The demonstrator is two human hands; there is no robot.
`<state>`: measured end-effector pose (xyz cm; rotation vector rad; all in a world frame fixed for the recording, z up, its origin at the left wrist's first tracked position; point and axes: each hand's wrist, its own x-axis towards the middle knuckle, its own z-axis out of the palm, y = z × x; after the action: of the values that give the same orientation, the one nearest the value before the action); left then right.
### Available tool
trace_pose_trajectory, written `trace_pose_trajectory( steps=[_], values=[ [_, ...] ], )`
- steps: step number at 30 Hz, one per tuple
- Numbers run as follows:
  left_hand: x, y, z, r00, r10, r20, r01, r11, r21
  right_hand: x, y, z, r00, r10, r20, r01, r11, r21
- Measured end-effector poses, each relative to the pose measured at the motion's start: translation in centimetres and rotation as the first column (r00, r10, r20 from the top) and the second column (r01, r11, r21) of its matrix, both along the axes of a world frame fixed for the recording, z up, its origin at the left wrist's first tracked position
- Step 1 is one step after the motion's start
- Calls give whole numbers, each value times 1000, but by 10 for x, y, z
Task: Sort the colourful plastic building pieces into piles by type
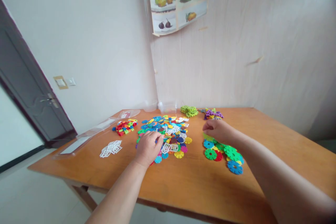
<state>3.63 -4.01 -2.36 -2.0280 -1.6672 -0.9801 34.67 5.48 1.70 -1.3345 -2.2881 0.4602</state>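
A big mixed pile of coloured plastic building pieces (168,131) lies in the middle of a wooden table (183,182). My left hand (148,147) rests on the pile's near left edge with its fingers curled into the pieces; what they grip is hidden. My right hand (217,130) is closed, fingers pinched together, over the far end of a row of round flower-shaped discs (223,154) in green, blue, red and yellow. A yellow-green piece shows just under its fingers.
Small groups lie apart on the table: white grid pieces (111,148), red and mixed blocks (125,126), green pieces (189,110), purple pieces (213,114). A clear plastic lid (86,136) lies at the left edge. A wall stands right behind the table, a dark door (28,98) at left.
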Motion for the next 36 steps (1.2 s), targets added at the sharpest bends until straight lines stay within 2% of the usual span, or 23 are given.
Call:
trace_pose_trajectory(
  steps=[5,10,16,24,32,36],
  values=[
    [-5,1,0,998,63,24,-63,998,-4,24,4,-2,995,76,67,-67,990,-127],
    [-6,0,1,997,70,27,-70,998,2,27,4,-5,981,133,138,-111,982,-150],
    [-7,1,2,996,85,25,-85,996,-10,26,10,-12,967,90,237,-67,992,-103],
    [-6,-1,2,995,78,58,-76,997,-21,26,10,-10,940,68,335,-55,997,-48],
    [-2,-3,-1,999,-36,26,37,998,-48,27,12,-11,927,12,374,-23,999,25],
    [1,-6,-2,998,-70,-1,70,995,-74,27,11,-10,925,16,380,-24,1000,15]
  ],
)
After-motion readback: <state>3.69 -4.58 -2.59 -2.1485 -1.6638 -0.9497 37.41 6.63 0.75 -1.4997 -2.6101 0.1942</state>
